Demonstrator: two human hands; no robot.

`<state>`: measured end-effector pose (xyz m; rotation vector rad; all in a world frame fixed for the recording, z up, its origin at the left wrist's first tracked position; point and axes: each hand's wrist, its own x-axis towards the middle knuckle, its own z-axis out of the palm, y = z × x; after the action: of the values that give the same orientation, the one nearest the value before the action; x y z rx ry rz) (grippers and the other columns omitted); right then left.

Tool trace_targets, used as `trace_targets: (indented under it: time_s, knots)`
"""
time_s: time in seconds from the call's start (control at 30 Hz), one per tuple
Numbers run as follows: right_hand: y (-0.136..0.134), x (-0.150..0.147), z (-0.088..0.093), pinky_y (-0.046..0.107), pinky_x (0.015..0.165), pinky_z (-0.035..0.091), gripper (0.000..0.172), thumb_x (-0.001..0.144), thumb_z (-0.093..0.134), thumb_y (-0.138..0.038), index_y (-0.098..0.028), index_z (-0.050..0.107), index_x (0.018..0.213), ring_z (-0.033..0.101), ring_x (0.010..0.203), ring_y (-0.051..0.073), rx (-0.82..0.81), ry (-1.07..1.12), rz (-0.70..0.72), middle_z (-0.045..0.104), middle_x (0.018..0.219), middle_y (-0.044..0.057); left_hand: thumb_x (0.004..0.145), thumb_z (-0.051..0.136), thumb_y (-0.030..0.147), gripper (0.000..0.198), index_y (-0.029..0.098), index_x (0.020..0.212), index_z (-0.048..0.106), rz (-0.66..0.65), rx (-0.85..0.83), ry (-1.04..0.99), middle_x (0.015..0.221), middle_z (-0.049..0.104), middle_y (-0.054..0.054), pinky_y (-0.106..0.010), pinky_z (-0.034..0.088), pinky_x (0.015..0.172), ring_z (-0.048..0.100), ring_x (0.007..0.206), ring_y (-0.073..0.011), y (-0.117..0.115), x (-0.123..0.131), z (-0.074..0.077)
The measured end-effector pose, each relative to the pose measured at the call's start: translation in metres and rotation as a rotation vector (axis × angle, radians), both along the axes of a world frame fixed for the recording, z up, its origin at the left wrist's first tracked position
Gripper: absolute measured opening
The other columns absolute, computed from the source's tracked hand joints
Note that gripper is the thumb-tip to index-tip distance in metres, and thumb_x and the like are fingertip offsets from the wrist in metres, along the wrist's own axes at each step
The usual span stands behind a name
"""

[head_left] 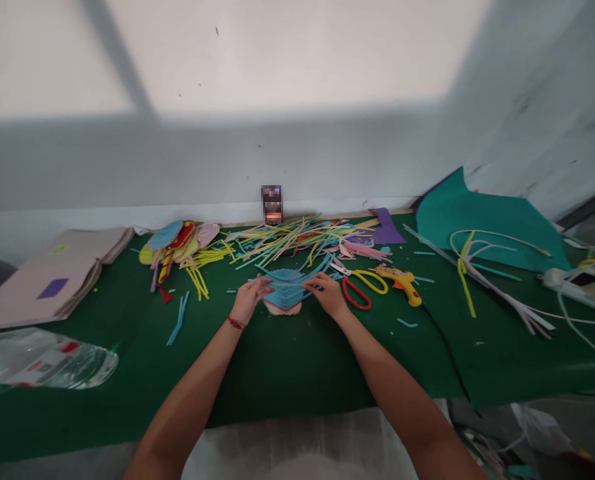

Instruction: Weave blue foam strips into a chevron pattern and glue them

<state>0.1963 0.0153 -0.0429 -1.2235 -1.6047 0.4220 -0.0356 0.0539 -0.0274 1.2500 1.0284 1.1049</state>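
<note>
In the middle of the table lies a small piece layered with blue strips (286, 277), with a pale pinkish base (283, 309) at its near end. A lighter blue strip (288, 285) stretches across it between my two hands. My left hand (248, 298) is at the left edge, its fingertips closed at that strip's left end. At the right edge, my right hand (328, 295) pinches the strip's other end between thumb and fingers. Loose ends of blue strips fan out behind both hands.
A heap of coloured strips (297, 240) lies behind. To the right are scissors (360, 288), a yellow glue gun (401, 283) with its cord, and teal sheeting (487, 223). Left are foam shapes (180, 243), cardboard (37, 283) and a plastic bottle (47, 360). A phone (272, 204) leans on the wall.
</note>
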Motion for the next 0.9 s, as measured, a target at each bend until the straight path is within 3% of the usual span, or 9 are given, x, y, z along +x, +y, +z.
trace_targets:
  time_s: [0.1, 0.2, 0.3, 0.4, 0.6, 0.9]
  knots:
    - [0.001, 0.004, -0.002, 0.032, 0.067, 0.051, 0.025, 0.083, 0.058, -0.043, -0.022, 0.070, 0.076, 0.062, 0.068, 0.018, -0.050, -0.014, -0.026, 0.064, 0.077, 0.005, 0.076, 0.044, 0.072, 0.066, 0.011, 0.077, 0.067, 0.059, 0.023, 0.102, 0.066, 0.068, -0.011, -0.037, 0.053, 0.074, 0.067, 0.069, -0.0216, 0.003, -0.007, 0.004]
    - [0.002, 0.006, -0.007, 0.033, 0.063, 0.051, 0.027, 0.085, 0.053, -0.044, -0.022, 0.068, 0.080, 0.062, 0.061, 0.018, -0.105, -0.020, -0.048, 0.065, 0.081, 0.005, 0.084, 0.032, 0.066, 0.064, 0.013, 0.078, 0.067, 0.151, 0.076, 0.263, 0.073, 0.069, -0.012, -0.036, 0.051, 0.073, 0.066, 0.072, -0.0219, 0.004, -0.015, 0.008]
    - [0.003, 0.006, -0.012, 0.034, 0.065, 0.052, 0.027, 0.085, 0.052, -0.044, -0.022, 0.066, 0.081, 0.063, 0.066, 0.020, -0.138, -0.026, -0.066, 0.068, 0.080, 0.005, 0.087, 0.040, 0.053, 0.046, 0.016, 0.077, 0.066, 0.255, 0.181, 0.520, 0.083, 0.068, -0.011, -0.037, 0.047, 0.077, 0.063, 0.083, -0.0244, 0.002, -0.020, 0.008]
    - [0.006, 0.010, -0.014, 0.036, 0.075, 0.051, 0.027, 0.084, 0.052, -0.044, -0.022, 0.066, 0.082, 0.065, 0.079, 0.022, -0.140, -0.021, -0.106, 0.070, 0.087, 0.007, 0.085, 0.048, 0.040, 0.029, 0.018, 0.076, 0.066, 0.247, 0.262, 0.696, 0.084, 0.067, -0.010, -0.038, 0.045, 0.082, 0.061, 0.087, -0.0254, 0.000, -0.019, 0.004]
    - [0.009, 0.023, -0.012, 0.037, 0.076, 0.050, 0.028, 0.082, 0.051, -0.045, -0.021, 0.067, 0.082, 0.065, 0.082, 0.023, -0.149, -0.001, -0.159, 0.072, 0.089, 0.007, 0.080, 0.052, 0.021, 0.020, 0.019, 0.091, 0.068, 0.108, 0.354, 0.782, 0.094, 0.068, -0.007, -0.033, 0.046, 0.084, 0.062, 0.083, -0.0195, 0.001, -0.013, -0.004]
    - [0.010, 0.021, -0.011, 0.038, 0.080, 0.050, 0.031, 0.082, 0.052, -0.046, -0.019, 0.067, 0.084, 0.065, 0.086, 0.023, -0.109, 0.038, -0.173, 0.071, 0.091, 0.009, 0.080, 0.051, 0.022, 0.021, 0.019, 0.091, 0.069, 0.129, 0.359, 0.721, 0.093, 0.070, -0.008, -0.037, 0.049, 0.084, 0.064, 0.084, -0.0225, 0.006, -0.016, -0.008]
